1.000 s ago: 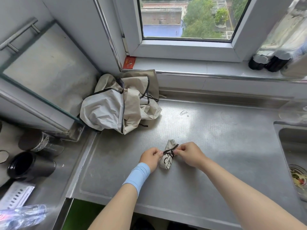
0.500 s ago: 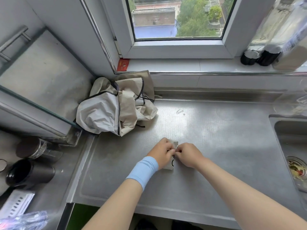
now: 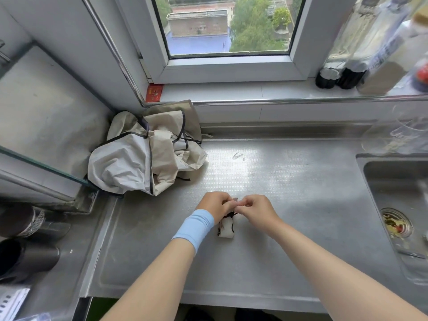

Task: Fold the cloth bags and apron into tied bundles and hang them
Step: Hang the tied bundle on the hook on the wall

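A small rolled cloth bundle point(image 3: 226, 228), pale with a black strap round it, lies on the steel counter point(image 3: 289, 205) near the front. My left hand point(image 3: 215, 205), with a light blue wristband, and my right hand point(image 3: 256, 209) meet over its far end, fingers curled and pinching the bundle's strap. The hands hide the bundle's upper half. A crumpled heap of beige and grey cloth with black trim point(image 3: 146, 156) sits at the back left corner of the counter.
A sink point(image 3: 398, 205) with a drain strainer lies at the right. Bottles point(image 3: 342, 75) stand on the window sill. Dark cups point(image 3: 25, 258) and a glass-edged stove area are on the left. A clear bowl point(image 3: 398, 135) sits behind the sink.
The hands, a little apart on the strap a second ago, came together over the bundle's far end. The bundle's near end now shows below them.
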A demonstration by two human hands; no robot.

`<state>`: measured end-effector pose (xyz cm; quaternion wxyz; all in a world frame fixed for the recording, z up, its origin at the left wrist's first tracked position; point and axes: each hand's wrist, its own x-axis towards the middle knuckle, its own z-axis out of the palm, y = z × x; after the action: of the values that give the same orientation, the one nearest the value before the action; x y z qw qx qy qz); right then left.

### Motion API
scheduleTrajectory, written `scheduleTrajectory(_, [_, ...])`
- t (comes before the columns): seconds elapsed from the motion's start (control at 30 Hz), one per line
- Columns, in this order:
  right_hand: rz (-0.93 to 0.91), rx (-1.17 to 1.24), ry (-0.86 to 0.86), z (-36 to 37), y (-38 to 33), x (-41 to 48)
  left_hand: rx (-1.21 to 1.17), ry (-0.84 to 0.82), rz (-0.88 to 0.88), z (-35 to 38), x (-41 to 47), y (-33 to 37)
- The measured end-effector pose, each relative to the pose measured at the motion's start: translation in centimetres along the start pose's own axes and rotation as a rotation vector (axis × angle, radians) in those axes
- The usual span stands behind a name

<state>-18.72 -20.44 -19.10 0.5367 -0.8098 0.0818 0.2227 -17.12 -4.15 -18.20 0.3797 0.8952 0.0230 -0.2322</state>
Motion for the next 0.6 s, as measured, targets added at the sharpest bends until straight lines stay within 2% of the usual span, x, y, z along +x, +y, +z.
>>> scheduleTrajectory(0.07, [0.051,0.074,-0.037,-0.1,-0.3,0.0,-0.017,0.039,0.018,0.1,-0.1,-0.5])
scheduleTrajectory(0.23, [0.317,0.201,-0.106,0.0,-0.5,0.1,0.014,0.115,0.116,1.9,-1.0,-2.3])
scheduleTrajectory(0.33, [0.323,0.214,-0.076,0.4,-1.0,0.5,-0.104,0.134,0.029,2.6,-1.1,-1.8])
scheduleTrajectory(0.47, [0.223,0.169,-0.081,0.0,-1.7,0.5,-0.049,0.091,0.005,2.9,-0.6,-1.3])
scheduleTrajectory(0.53, [0.121,-0.103,-0.094,-1.1,-1.8,0.8,-0.111,0.107,-0.020,2.8,-0.4,-1.4])
scheduleTrajectory(0.6, [0.029,-0.600,-0.195,-2.7,-2.1,0.8,-0.111,0.124,-0.044,2.6,-0.4,-1.3])
